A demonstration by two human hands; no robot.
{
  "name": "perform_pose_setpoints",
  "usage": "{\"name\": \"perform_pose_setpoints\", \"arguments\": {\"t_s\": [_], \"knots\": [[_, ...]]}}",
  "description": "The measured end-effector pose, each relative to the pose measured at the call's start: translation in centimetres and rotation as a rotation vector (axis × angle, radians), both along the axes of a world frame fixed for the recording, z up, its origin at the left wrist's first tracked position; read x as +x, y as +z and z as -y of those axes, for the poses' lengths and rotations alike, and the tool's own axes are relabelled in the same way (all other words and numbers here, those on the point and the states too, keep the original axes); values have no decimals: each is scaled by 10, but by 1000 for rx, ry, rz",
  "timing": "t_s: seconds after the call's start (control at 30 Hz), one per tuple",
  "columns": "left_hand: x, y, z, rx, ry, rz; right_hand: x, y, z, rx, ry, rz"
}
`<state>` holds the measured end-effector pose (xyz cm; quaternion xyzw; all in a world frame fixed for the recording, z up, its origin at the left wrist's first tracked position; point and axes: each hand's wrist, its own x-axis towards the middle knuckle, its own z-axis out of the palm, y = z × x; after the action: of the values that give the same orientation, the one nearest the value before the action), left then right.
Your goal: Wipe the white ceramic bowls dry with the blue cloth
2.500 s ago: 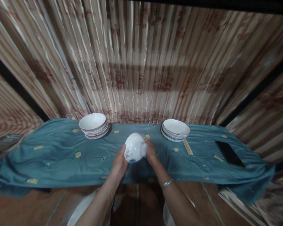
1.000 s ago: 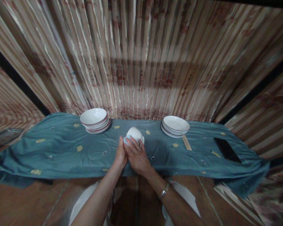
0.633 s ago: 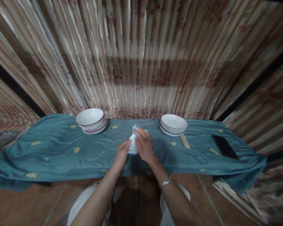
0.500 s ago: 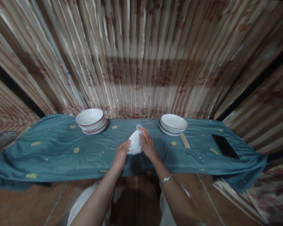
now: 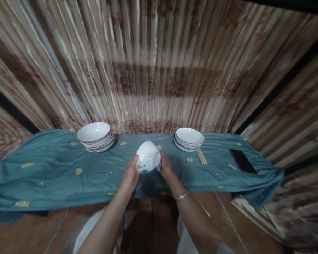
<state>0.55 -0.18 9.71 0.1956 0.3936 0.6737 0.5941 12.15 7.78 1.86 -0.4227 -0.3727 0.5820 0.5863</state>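
Note:
A white bowl (image 5: pixel 148 157) with a blue and red pattern is held up over the table's middle, tipped on its side with its foot toward the right. My left hand (image 5: pixel 131 173) grips the bowl's rim at its left. At the foot, my right hand (image 5: pixel 166 165) presses a small blue cloth (image 5: pixel 159 165) against the bowl. Most of the right fingers are hidden behind the bowl and cloth.
Stacked red-rimmed bowls (image 5: pixel 95 135) stand at the back left, dark-rimmed plates (image 5: pixel 189 137) at the back right. Chopsticks (image 5: pixel 201 156) and a black phone (image 5: pixel 243 161) lie right on the green tablecloth (image 5: pixel 95 183). A pleated curtain (image 5: pixel 148 70) hangs behind.
The bowl has turned so that its outer side and foot show. My right hand has moved down with the cloth from the bowl's top to its foot. The view has shifted slightly.

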Motion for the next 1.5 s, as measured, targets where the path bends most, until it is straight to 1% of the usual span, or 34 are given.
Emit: {"name": "perform_pose_setpoints", "arguments": {"t_s": [0.1,0.23,0.33,0.43,0.53,0.6,0.73,0.83,0.93,1.0,1.07,1.17,1.27,1.33,1.4,1.5], "knots": [[-1,1,-3,13,23,18,-10,0,9,-173,17,-184],[-1,0,-7,55,85,-13,-25,2,29,-304,62,-306],[0,-5,-9,68,130,-103,-32,7,45,-437,196,-446],[-1,-10,-9,49,127,-233,-33,18,56,-546,335,-567],[-3,-15,-9,30,111,-410,-31,30,62,-599,385,-604],[-5,-17,-9,45,98,-584,-29,35,64,-615,419,-621],[-7,-18,-7,138,52,-991,-21,38,62,-576,496,-621],[-8,-18,-5,178,7,-1200,-12,36,59,-532,531,-584],[-9,-22,-5,184,-19,-1288,0,34,58,-466,544,-487],[-9,-26,-5,180,-35,-1306,7,30,59,-415,511,-378],[-9,-29,-4,167,-52,-1314,12,26,60,-361,452,-226],[-8,-32,-1,152,-73,-1321,16,20,60,-237,362,90],[-7,-34,3,156,-90,-1336,20,18,57,-81,316,595],[-6,-36,5,168,-111,-1358,25,20,52,-22,294,865],[-4,-39,7,194,-136,-1395,33,25,48,1,266,987],[0,-45,9,275,-178,-1476,48,37,43,29,217,1077]]}}
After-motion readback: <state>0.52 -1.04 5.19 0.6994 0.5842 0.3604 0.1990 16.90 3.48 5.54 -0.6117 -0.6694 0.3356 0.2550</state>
